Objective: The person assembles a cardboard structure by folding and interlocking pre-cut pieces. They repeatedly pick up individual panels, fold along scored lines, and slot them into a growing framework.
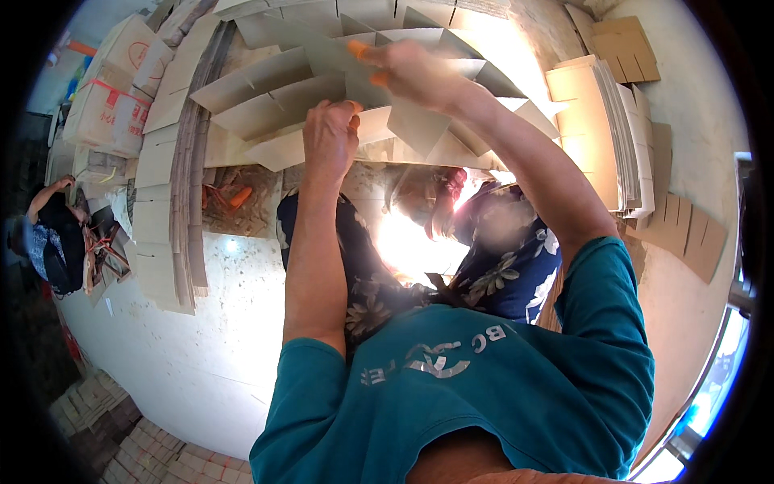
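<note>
In front of me stands a partly interlocked cardboard divider grid, made of slotted strips crossing upright and at a slant. My left hand is closed at its near edge, fingers curled and pinching a cardboard strip; an orange cover shows on a fingertip. Over the middle of the grid, my right hand reaches in from the right, slightly blurred. Its orange-covered fingertips grip a long grey-looking strip that slants across the others. The palm hides part of the strips beneath it.
Stacks of slotted cardboard sheets stand at left and right. Loose cardboard pieces lean at the far right. Taped cartons are piled at far left, near another person. Bright light glares under the work surface.
</note>
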Action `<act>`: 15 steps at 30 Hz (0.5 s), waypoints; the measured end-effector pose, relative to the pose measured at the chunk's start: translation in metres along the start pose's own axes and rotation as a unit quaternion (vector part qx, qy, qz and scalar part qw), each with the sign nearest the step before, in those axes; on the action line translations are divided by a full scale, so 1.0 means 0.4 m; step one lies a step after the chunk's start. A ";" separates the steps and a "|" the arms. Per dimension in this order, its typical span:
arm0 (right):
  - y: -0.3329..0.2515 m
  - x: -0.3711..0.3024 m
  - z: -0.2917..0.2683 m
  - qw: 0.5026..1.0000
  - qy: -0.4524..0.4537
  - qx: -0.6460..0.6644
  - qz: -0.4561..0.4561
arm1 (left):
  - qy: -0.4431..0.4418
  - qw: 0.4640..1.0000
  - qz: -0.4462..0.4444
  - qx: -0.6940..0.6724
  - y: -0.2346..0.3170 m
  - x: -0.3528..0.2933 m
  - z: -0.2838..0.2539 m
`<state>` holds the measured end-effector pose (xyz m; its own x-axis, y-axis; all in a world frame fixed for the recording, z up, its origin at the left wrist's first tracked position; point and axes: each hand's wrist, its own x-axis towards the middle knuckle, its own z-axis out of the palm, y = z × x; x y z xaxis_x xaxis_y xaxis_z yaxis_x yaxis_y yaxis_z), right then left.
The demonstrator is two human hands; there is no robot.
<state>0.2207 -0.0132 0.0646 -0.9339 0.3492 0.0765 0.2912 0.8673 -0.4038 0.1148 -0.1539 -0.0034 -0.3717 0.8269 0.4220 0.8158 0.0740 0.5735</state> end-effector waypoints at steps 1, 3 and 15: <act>0.006 0.001 0.013 0.999 -0.021 -0.029 -0.004 | -0.007 1.000 -0.002 0.000 0.003 -0.001 -0.002; 0.003 -0.018 0.036 1.000 -0.016 -0.013 -0.008 | -0.015 1.000 0.003 0.002 0.008 -0.001 -0.010; 0.273 -0.414 -0.066 0.901 0.350 -0.213 0.143 | -0.131 0.965 0.129 0.186 0.070 -0.005 -0.012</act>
<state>0.4126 0.0331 0.0319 -0.4924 0.5894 0.6404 0.6913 0.7119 -0.1235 0.1361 -0.1562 0.0153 -0.0490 0.9535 0.2974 0.9871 0.0008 0.1602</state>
